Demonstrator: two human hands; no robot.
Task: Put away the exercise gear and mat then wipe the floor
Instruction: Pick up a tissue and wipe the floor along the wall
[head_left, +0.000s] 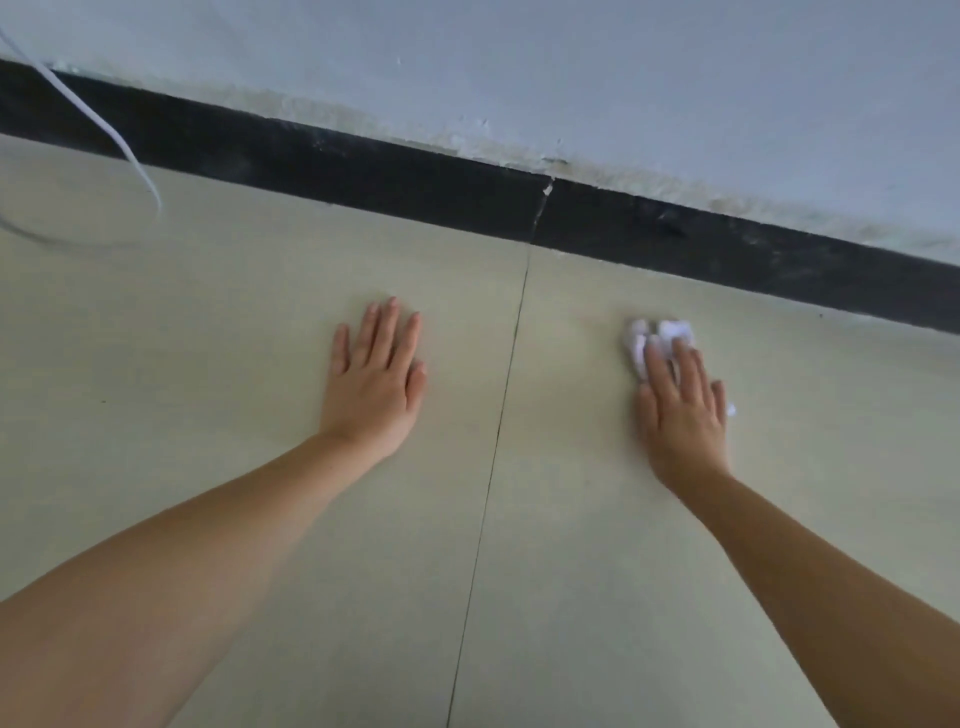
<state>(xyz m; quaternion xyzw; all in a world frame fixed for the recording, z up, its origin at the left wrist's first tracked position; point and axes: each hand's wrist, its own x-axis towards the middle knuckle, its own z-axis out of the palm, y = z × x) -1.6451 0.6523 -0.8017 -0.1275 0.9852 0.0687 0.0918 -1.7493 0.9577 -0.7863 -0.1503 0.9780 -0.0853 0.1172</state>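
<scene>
The floor (260, 322) is pale beige tile with a thin grout line running from front to back between my hands. My left hand (376, 382) lies flat on the tile, palm down, fingers straight and slightly spread. My right hand (683, 408) presses a crumpled white tissue (660, 335) against the floor with straight fingers. The wad sticks out beyond my fingertips, and a small bit shows at the hand's right edge. No exercise gear or mat is in view.
A black skirting board (415, 182) runs along the base of a pale blue-grey wall (623, 67) just beyond my hands. A white cable (104, 130) hangs down at the far left and curves onto the floor.
</scene>
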